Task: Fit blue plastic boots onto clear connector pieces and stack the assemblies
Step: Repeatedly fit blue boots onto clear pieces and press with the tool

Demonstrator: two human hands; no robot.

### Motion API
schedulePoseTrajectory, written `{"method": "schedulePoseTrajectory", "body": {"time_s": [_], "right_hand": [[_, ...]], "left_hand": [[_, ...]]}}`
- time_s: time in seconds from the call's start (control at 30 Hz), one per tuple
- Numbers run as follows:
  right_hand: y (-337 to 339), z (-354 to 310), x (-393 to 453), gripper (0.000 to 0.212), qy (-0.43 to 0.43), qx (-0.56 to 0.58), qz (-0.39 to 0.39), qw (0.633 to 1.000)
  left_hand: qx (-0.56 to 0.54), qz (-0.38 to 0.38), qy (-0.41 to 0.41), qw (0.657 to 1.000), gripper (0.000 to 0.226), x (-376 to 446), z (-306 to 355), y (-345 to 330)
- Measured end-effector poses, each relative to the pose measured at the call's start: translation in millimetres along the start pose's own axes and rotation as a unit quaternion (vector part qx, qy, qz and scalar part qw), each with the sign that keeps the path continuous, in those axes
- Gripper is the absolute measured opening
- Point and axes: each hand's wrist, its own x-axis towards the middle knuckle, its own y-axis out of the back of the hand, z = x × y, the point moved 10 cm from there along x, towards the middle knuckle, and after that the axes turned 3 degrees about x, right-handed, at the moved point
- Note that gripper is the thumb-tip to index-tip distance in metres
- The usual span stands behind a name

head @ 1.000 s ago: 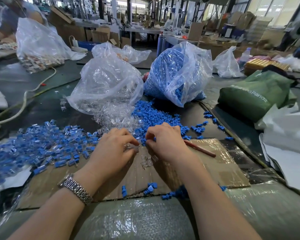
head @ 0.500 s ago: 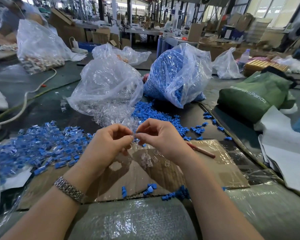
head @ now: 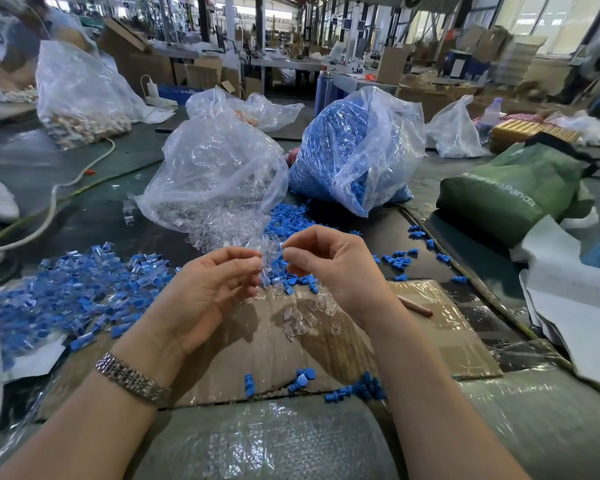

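This is a factory assembly hall. On the dark work surface bulk parts lie in quantity: a clear bag of blue boots at one o'clock, a bag of clear connector pieces at twelve, and a heap of finished assemblies at nine. Beyond, from eleven to two o'clock, stand cardboard cartons, steel columns, further benches and tall windows.
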Motion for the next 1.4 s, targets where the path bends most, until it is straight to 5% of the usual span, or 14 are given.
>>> {"method": "schedulePoseTrajectory", "body": {"time_s": [0.2,0.8,1.0,1.1,1.23,1.4], "right_hand": [[-4,-10,-2,0.007,0.04,-0.007,-0.012,0.999],[-20,-22,-8,0.004,0.089,-0.177,-0.049,0.979],[-2,-15,-6,0.016,0.032,-0.158,-0.024,0.987],[45,3,-6,0.034,-0.066,-0.367,0.076,0.925],[86,50,-30,0.053,-0.312,-0.54,0.02,0.782],[80,48,-31,0.04,-0.314,-0.571,-0.007,0.759]], "left_hand": [[-0.078,-0.012,0.027,0.996,0.019,1,-6,-1],[0.014,-0.03,-0.021,0.999,0.019,-5,2,-13],[0.027,-0.034,-0.039,0.998,0.02,-6,7,-12],[0.016,-0.028,-0.049,0.998,0.021,-5,8,-8],[0.01,-0.022,-0.05,0.998,0.022,-4,8,-4],[0.002,-0.012,-0.056,0.998,0.019,-3,10,-2]]}}
